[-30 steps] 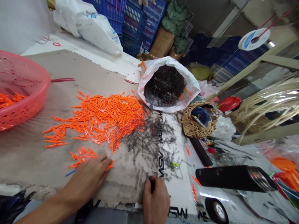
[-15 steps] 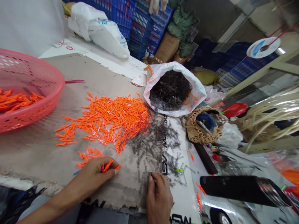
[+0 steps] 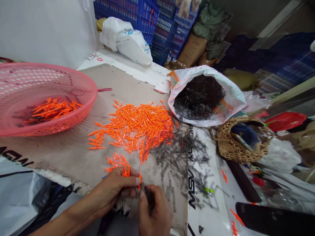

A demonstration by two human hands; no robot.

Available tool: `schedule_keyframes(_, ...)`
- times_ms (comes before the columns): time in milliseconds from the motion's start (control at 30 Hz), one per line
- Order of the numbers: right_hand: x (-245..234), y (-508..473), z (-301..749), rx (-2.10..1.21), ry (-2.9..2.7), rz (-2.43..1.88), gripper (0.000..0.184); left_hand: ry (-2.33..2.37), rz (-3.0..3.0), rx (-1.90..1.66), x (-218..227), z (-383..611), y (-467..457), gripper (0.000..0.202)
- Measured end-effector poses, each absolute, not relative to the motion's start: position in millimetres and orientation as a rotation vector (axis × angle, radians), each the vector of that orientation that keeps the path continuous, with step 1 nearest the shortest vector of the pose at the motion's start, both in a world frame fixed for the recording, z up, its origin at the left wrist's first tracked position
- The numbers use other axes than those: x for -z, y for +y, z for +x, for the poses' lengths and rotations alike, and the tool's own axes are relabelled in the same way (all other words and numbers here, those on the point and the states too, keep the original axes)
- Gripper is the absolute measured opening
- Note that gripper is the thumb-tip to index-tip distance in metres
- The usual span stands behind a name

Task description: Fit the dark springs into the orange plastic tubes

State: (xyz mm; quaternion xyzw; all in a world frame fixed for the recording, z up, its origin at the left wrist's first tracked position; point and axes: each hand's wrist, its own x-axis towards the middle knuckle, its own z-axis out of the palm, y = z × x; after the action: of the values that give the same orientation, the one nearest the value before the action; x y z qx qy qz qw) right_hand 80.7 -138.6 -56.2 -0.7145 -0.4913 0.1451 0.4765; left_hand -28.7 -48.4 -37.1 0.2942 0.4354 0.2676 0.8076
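Between thumb and fingers, my left hand (image 3: 115, 188) is closed on a slim orange plastic piece (image 3: 140, 178). More orange pieces (image 3: 126, 171) show in the same hand, behind the thumb. My right hand (image 3: 157, 208) is pinched close against the lower end of that piece; a small dark spring (image 3: 142, 187) seems to be at its fingertips, mostly hidden. Beyond the hands spreads a heap of orange plastic pieces (image 3: 140, 123), with a smaller group (image 3: 116, 160) beside my left hand. Loose metal springs (image 3: 172, 167) are strewn to the right of the heap.
A pink perforated basket (image 3: 86, 113) holding orange pieces stands at the left. Behind the springs, an open white sack (image 3: 233, 95) of dark springs lies tilted. A woven bag (image 3: 226, 144) and a black flask (image 3: 270, 218) are on the right. Blue crates (image 3: 128, 19) stand behind.
My right hand has moved left from the loose springs to meet my left hand. The left now holds one orange piece upright at its fingertips. The view has swung left.
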Motion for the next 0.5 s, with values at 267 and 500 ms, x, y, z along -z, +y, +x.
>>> schedule_keyframes(267,53,-135,75,-0.230,-1.225,-1.711,0.009,0.902,0.685,-0.604,40,-31,-51,0.018)
schedule_keyframes(500,57,-134,70,-0.254,-1.211,-1.716,0.010,0.884,0.760,-0.618,37,-31,-52,0.019)
